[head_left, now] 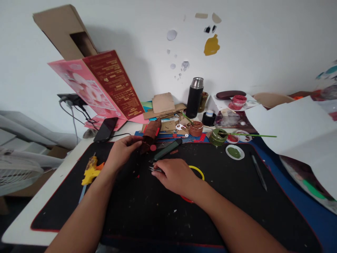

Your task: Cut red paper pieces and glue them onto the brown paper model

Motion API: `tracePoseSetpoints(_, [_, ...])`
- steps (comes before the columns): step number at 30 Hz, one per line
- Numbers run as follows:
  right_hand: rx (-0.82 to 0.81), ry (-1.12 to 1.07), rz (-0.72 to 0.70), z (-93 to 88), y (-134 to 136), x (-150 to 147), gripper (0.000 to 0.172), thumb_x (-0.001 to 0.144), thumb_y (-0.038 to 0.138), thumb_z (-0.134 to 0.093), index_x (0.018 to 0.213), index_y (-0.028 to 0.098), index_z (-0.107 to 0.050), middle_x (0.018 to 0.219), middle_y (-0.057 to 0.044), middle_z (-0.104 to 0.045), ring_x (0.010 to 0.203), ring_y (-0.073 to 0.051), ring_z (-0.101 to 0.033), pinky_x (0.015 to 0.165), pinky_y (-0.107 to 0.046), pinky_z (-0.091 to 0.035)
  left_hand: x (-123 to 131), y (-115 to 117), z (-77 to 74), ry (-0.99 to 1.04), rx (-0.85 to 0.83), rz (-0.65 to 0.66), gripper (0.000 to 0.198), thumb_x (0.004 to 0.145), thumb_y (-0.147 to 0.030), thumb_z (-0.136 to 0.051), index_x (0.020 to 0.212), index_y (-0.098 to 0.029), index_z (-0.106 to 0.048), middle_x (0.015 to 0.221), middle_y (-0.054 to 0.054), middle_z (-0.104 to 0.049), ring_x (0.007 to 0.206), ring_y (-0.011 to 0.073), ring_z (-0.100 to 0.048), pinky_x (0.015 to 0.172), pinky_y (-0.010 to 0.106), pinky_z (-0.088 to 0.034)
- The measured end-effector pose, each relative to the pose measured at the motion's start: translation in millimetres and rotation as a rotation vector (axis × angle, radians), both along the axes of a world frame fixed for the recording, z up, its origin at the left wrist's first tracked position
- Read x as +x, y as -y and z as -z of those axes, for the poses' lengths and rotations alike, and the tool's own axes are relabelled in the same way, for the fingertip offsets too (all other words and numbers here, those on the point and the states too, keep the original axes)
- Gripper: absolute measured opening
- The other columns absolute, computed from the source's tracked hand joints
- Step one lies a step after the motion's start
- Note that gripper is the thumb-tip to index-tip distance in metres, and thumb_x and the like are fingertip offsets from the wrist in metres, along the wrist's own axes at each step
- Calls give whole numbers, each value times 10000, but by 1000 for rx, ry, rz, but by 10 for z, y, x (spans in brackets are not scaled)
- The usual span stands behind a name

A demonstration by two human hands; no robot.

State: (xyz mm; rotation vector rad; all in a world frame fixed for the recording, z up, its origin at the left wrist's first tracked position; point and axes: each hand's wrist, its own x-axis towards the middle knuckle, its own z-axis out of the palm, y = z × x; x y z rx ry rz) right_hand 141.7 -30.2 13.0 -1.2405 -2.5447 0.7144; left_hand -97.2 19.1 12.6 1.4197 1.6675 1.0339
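My left hand (126, 149) is closed in a pinch at the near side of a brown painted piece (151, 130) with red strips along its sides. What lies between the fingertips is too small to make out. A small red disc (153, 148) shows just right of those fingertips. My right hand (175, 173) is closed around a pointed metal tool (152, 169), its tips sticking out to the left. Most of that tool is hidden by the hand. Above the right fingers lies a dark green utility knife (167, 150). A yellow loop (198, 170) and a red loop (187, 200) show around the right wrist.
A black mat (147, 218) covers much of the table. On the left lie a yellow glue gun (91, 171) and a phone (105, 129). Behind are a thermos (194, 100), a brown paint jar (196, 129) and a green paint jar (218, 137) with a brush across it. A pen (259, 172) lies right.
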Motion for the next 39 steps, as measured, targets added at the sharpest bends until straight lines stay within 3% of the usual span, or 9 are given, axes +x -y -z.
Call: tracePoseSetpoints(39, [34,-1,-16,37,14,-3,208,1065,380,-655,1107,206,-763,1062,-61,-823,941,-231,-760,743,-322,-445,-2,5,1,-15,-1,6,448,669,-545,-814,984,-227,-838,957,66,-843,908,281,-762,862,381,-560])
